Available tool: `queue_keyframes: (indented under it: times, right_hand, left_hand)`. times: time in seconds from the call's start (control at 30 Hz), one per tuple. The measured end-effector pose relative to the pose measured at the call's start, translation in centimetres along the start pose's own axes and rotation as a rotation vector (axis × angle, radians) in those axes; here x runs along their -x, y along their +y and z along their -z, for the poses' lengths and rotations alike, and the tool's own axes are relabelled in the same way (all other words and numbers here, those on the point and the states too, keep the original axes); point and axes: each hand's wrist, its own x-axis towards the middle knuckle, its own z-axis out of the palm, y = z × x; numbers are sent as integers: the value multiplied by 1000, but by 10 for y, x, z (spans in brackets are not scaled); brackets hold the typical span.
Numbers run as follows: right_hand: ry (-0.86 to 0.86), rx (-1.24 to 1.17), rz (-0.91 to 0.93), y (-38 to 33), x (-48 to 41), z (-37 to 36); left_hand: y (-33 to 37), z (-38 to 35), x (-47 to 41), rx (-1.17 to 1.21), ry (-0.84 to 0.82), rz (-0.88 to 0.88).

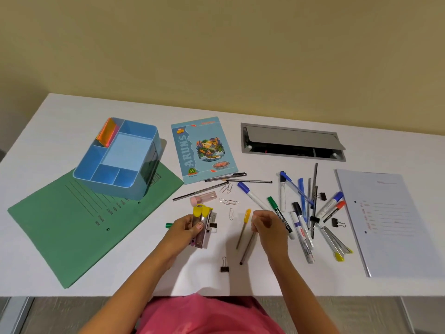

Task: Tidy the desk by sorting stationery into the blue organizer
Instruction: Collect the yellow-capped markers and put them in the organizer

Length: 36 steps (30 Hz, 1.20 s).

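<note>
A white desk point(72, 273) stood against a beige wall point(216, 44). One blue organizer point(118, 157) sat on a green folder point(60, 232). Right of it lay one notebook point(203, 149). The left hand point(185, 227) gripped a bundle of pens point(203, 225); the right hand point(266, 224) was loosely curled, its contents unclear.

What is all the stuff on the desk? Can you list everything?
Organizer: one, blue, on the green folder, far left.
Folder: one, green, left.
Sticky notes: orange and pink, in the organizer.
Notebook: one, blue, middle back.
Cable hatch: one, grey, back right.
White folder: one, right edge.
Pens and markers: many, mixed, right of centre.
Paper clips: several, silver, centre.
Left hand: grip on a bundle with yellow caps.
Right hand: curled, over the pens.
</note>
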Motion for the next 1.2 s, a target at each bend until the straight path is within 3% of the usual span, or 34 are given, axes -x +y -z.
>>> queue_keyframes:
  times: [0.2,0.37,0.6,0.8,1.0,1.07,1.2]
  right_hand:
    - [294,224,86,29,-11,49]
    - [394,390,26,70,-22,98]
    - [434,599,-42,100,-22,131]
    - [365,877,13,110,-34,141]
    - [406,725,136,80,-29,139]
    - [366,526,180,52,-20,132]
    - [227,76,57,1,0,108]
  left_hand:
    - [8,-22,-5,-19,10,40]
    - [14,-44,-2,-27,-2,56]
    - [19,-64,6,-17,-11,71]
    - [22,-73,11,8,-6,73]
    - [22,-73,15,99,3,100]
    - [24,-71,18,192,-13,143]
    - [27,-67,22,360,-77,189]
